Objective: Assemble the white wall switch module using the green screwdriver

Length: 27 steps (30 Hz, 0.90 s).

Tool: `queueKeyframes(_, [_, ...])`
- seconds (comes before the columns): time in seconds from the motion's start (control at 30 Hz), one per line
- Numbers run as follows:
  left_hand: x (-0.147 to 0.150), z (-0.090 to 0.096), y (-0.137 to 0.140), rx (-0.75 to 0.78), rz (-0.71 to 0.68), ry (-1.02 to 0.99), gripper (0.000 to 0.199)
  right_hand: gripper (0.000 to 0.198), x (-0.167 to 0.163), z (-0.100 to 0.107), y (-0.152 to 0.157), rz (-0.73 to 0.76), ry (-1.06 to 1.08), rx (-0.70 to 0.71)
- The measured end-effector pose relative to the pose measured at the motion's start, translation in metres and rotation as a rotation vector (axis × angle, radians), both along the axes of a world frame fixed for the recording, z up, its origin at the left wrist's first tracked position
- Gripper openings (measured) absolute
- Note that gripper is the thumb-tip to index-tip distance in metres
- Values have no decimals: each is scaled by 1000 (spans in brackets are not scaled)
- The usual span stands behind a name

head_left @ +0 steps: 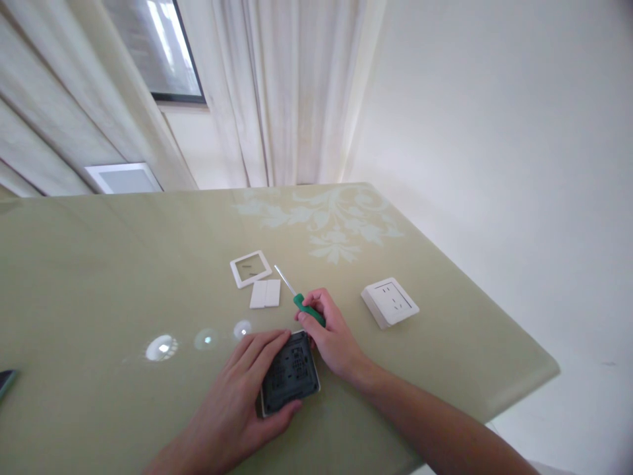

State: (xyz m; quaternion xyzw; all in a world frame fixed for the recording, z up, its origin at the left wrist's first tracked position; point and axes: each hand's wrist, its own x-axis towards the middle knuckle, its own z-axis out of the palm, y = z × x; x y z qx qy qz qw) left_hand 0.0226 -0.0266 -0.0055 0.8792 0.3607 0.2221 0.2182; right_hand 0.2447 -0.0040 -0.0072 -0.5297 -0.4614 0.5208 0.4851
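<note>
I am at a big green glass table [99, 264] with pale flowers printed on its far side. Long pale curtains [277, 92] hang behind the table, and a dark window [158, 46] shows beside them. My left hand [237, 396] lies flat on the table and holds a dark gray switch body [290, 373], with my fingers on its left side and my thumb under its near edge. The switch body lies flat on the table, close to the near edge. My right hand [331, 336] is just to the right of the switch body and is closed around the green handle of a screwdriver [299, 297]. The thin metal tip points away from the switch body, up and to the left. A white wall socket [390, 302] lies to the right of the switch body, well apart from it. A white square frame [250, 268] lies past the switch body, on the far side, and the white rocker covers [265, 293] lie between the frame and the switch body. Three bright light spots [161, 347] shine on the glass to the left of the switch body.
</note>
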Motion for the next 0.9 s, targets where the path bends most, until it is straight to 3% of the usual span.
queueKeyframes(0.43, [-6,12,12,-164,23,-83,76,31,5,13,4,-106,187,21])
queueKeyframes(0.57, [-9,22,55,-109,214,-68,47,31,8,19,8,-149,229,33])
queueKeyframes(0.67, [-7,24,104,-15,398,59,46,32,12,20,11,-172,252,45])
queueKeyframes(0.77, [-6,20,142,51,463,162,38,33,14,19,14,-188,261,50])
queueKeyframes(0.9, [-7,15,162,60,461,291,34,34,16,17,17,-203,275,46])
